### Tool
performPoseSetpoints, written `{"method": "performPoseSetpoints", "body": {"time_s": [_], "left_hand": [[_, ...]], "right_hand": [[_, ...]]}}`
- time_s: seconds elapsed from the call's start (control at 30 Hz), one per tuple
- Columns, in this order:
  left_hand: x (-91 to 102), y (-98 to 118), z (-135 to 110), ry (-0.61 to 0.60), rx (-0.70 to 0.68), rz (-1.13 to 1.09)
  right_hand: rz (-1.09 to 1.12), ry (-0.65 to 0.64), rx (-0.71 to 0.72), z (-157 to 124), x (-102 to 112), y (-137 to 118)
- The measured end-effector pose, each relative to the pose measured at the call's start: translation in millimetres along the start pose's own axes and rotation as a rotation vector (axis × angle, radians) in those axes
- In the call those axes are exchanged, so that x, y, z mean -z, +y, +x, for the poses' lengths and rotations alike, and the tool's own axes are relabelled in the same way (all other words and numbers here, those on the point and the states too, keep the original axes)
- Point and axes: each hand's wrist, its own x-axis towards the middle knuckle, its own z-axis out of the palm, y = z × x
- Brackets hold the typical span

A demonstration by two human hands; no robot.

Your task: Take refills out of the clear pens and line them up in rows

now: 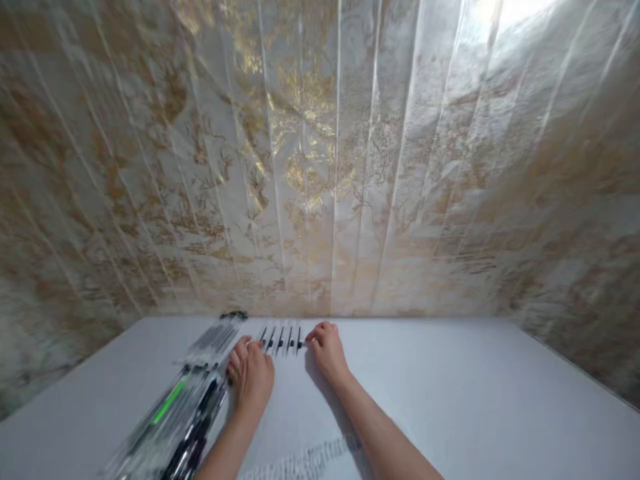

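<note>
1. A short row of slim, dark-centred sticks (281, 343) lies on the white bench (450, 400), between the two hands, near the patterned backdrop (310, 167).
2. The left hand (251, 373) is palm down at the row's left end, fingers curled and spread only a little; whether it grips a stick cannot be told.
3. The right hand (327, 347) is at the row's right end, thumb and forefinger close together beside the last stick; whether anything is pinched there is too small to tell.
4. The sticks look thin and light, so uneven pressure from either end could skew them or make them ride over one another.
5. The left hand is also right beside a blurred pile of clear and black pieces (200, 407), with a bright green strip (170, 401) among them. A careless wrist or forearm could scatter these, or push one into the row.
6. A greyish bundle (215, 339) lies beyond that pile; a wide sweep leftward could disturb it.
7. The right forearm passes close to a pale band of small pieces (310, 460) at the near side; a dragging arm could smear its order.
</note>
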Motion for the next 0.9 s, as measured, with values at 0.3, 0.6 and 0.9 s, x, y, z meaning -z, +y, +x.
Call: {"method": "performPoseSetpoints", "body": {"time_s": [0.3,0.6,0.9], "left_hand": [[1.3,6,2,0.019,0.012,-0.006],[1.4,6,1,0.058,-0.054,-0.027],[-7.1,14,-1,0.032,-0.231,-0.070]], "right_hand": [[-0.051,0.001,0.040,-2,0,0],[-0.026,0.006,0.082,0,-4,6],[0.037,0.022,0.081,0,-7,10]]}}
